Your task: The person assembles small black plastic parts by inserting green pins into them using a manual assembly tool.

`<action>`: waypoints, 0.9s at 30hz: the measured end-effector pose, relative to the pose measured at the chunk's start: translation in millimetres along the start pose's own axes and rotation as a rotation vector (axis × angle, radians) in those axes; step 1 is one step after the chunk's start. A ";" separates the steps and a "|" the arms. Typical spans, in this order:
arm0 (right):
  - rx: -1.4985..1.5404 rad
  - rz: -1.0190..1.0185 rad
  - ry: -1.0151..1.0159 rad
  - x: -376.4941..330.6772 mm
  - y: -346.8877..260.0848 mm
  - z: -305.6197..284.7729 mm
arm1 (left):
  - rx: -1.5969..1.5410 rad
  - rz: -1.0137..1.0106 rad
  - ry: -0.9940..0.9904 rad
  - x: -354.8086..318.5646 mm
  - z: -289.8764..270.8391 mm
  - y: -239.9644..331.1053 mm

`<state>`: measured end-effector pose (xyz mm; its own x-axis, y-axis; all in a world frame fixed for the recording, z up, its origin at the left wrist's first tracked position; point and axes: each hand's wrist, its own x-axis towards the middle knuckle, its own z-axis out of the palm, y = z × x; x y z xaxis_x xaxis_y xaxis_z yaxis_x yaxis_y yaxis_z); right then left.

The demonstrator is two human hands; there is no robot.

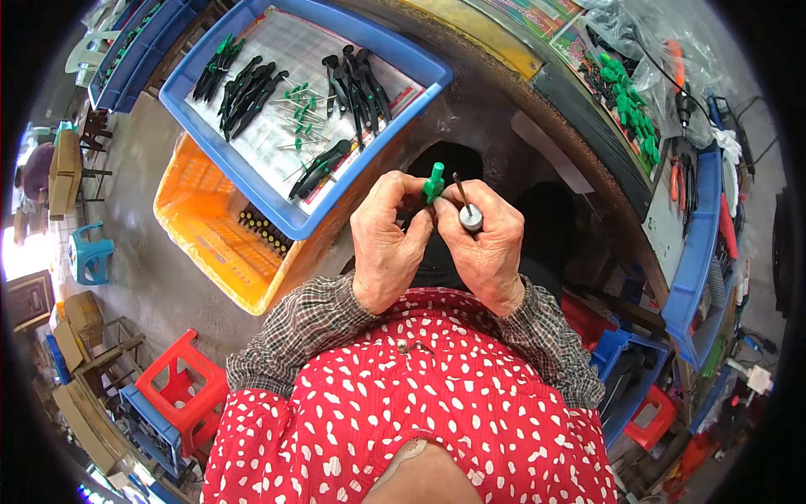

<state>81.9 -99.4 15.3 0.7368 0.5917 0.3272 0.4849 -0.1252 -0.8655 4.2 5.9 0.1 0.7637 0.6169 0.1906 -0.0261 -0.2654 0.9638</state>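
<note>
**Both hands busy, tray hogging the left**

Left hand [390,239] pinches a green piece [433,183] out in front of the red spotted top [395,378]; right hand [487,244] grips a grey-capped rod [471,218], though I honestly can't tell if its fingertips touch the green bit too; blue tray [432,67] full of black-handled tools [252,97] sits above an orange basket [193,214], right by the left wrist, so that's the obstacle; bench [592,126] with green parts [630,105] flanks the right; wiggle room is the gap between tray rim and bench edge; floor [138,168] shows left of the basket.
</note>
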 end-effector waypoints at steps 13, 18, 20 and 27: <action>-0.143 -0.223 0.026 2.1 -1.4 0.6 | -0.074 0.001 0.000 -0.1 0.7 -7.9; -0.086 -0.155 0.030 1.8 0.9 0.2 | -0.068 0.004 -0.006 1.0 1.0 -3.1; -0.061 -0.095 0.033 1.5 -0.1 1.8 | -0.074 -0.019 -0.001 0.7 0.3 -5.1; -0.053 -0.024 0.023 1.2 -2.8 1.2 | 0.017 0.048 -0.022 1.9 -1.6 -2.0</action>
<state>80.8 -97.4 17.6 0.7352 0.5765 0.3564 0.5261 -0.1537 -0.8364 4.7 8.8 -1.1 0.7758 0.5868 0.2320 -0.0519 -0.3070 0.9503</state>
